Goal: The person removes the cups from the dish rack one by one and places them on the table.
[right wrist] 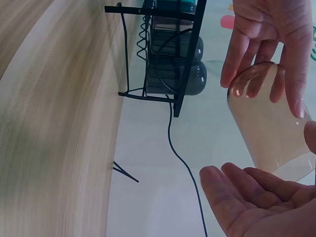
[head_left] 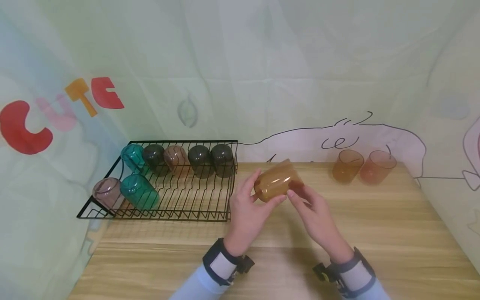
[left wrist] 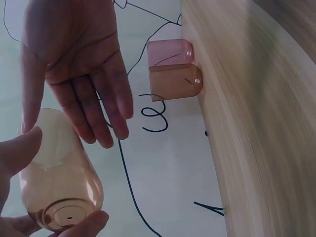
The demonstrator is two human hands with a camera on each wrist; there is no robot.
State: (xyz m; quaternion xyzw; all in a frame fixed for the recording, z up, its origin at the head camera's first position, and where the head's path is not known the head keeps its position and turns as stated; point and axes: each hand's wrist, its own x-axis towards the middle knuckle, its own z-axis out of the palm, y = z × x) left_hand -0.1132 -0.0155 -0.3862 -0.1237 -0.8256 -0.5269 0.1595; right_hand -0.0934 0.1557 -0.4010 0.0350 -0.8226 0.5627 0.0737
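An amber drinking glass (head_left: 277,180) is held tilted above the table, its rounded base to the left and its rim up to the right. My left hand (head_left: 247,208) grips it near the base, thumb and fingers on opposite sides, as the right wrist view also shows. Beside the rim is my right hand (head_left: 318,218), its thumb at the glass. In the left wrist view the fingers of that right hand (left wrist: 81,64) extend fairly straight, not curled round the glass. Nothing shows inside the glass (right wrist: 271,118).
Left on the wooden table (head_left: 375,233), a black wire rack (head_left: 180,214) bears several upside-down glasses: teal, dark grey and pinkish. An amber glass (head_left: 346,168) and a pink glass (head_left: 378,168) stand upright at the back right. A printed cloth (head_left: 300,83) hangs behind.
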